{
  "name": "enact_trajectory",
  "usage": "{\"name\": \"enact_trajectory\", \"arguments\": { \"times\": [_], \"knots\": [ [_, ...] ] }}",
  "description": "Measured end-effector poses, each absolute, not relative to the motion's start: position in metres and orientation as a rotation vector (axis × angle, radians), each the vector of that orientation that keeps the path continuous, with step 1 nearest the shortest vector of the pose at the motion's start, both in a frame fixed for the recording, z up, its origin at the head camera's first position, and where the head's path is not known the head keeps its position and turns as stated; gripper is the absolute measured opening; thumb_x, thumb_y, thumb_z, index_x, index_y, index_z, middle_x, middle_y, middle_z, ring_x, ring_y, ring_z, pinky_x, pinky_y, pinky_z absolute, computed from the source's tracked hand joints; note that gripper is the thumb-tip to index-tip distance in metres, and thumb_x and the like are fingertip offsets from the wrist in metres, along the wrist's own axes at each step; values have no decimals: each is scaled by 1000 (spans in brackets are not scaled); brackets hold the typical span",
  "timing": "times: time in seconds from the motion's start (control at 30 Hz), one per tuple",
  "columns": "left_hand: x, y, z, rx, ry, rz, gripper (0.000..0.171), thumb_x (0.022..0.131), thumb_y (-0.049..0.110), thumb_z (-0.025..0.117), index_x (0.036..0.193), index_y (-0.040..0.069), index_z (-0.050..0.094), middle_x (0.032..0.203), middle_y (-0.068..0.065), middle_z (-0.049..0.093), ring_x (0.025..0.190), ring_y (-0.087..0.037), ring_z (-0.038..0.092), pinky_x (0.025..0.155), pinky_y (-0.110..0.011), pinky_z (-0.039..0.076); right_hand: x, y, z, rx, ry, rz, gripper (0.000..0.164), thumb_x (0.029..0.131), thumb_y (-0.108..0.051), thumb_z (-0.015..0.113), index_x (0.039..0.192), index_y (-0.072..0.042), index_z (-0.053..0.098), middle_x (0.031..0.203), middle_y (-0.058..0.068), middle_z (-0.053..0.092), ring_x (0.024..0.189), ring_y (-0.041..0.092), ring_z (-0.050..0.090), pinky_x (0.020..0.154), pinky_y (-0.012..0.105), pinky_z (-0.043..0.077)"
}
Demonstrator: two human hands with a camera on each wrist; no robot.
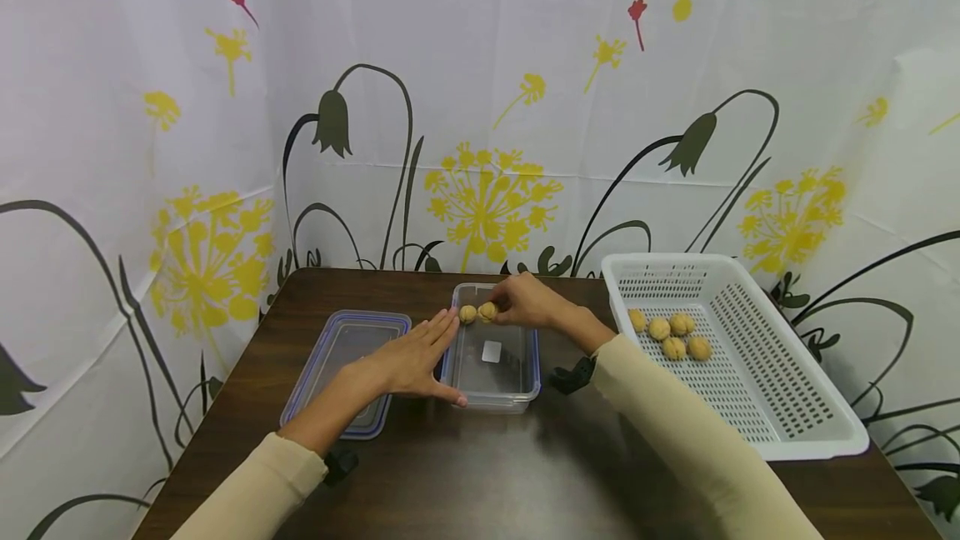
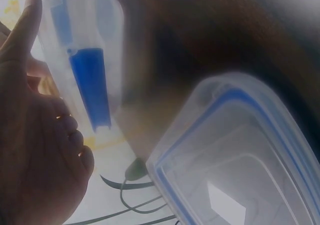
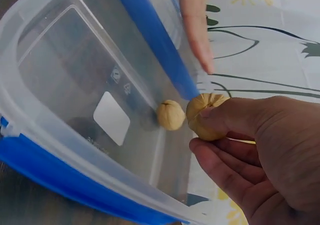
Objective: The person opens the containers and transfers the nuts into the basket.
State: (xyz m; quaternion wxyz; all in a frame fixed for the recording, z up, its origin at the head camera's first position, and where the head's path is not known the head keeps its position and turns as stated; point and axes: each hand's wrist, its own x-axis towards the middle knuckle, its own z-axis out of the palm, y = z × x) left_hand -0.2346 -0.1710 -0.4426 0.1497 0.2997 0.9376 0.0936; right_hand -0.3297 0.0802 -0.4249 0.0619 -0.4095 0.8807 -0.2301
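Note:
A clear plastic container [image 1: 510, 365] with blue side clips stands on the table, a white label on its bottom. One walnut [image 3: 171, 115] lies inside at the far end. Over that end my right hand [image 1: 528, 302] pinches a second walnut [image 3: 204, 116] between thumb and fingers, close beside the first one in view. My left hand [image 1: 420, 357] rests along the container's left side, fingers straight and thumb near the front rim. In the left wrist view its palm faces the wall with the blue clip [image 2: 91, 85].
Left of the container lies a clear lid [image 1: 337, 348] with a blue seal. A white perforated basket [image 1: 780, 357] at the right holds several walnuts [image 1: 673, 348]. A flower-printed curtain [image 1: 480, 107] hangs behind the dark wooden table [image 1: 465, 473].

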Motion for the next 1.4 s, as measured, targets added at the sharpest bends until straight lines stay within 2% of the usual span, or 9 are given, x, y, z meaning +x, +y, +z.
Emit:
{"name": "enact_trajectory", "arguments": {
  "times": [0.53, 0.77, 1.1, 1.4],
  "knots": [
    [-238, -171, -444, 862, 2690, 272, 130, 85, 74, 73, 168, -3, 10, 177, -20, 3, 164, -35, 3, 132, -53, 13, -321, 119, -392, -1299, 2490, -828, 31, 94, -4, 77, 124, 4, 74, 115, 14, 78, 101, 20, 78, 86, 24, 62],
    [-237, -172, -443, 891, 2703, 283, 130, 85, 72, 75, 166, -7, 11, 176, -23, 5, 164, -39, 6, 131, -55, 15, -316, 136, -380, -1271, 2484, -875, 32, 93, -3, 79, 124, 4, 74, 115, 14, 79, 103, 22, 78, 87, 24, 62],
    [-237, -171, -445, 887, 2696, 278, 129, 85, 72, 75, 167, -5, 11, 177, -22, 4, 164, -38, 5, 131, -54, 15, -312, 173, -372, -1230, 2496, -956, 33, 88, 5, 80, 121, 7, 74, 111, 16, 79, 100, 27, 79, 86, 28, 63],
    [-237, -170, -445, 882, 2694, 285, 130, 85, 73, 74, 167, -5, 10, 177, -22, 5, 164, -37, 5, 132, -53, 14, -314, 220, -370, -1142, 2551, -1017, 32, 90, 5, 80, 121, 5, 75, 113, 16, 78, 99, 28, 79, 86, 31, 64]
  ]
}}
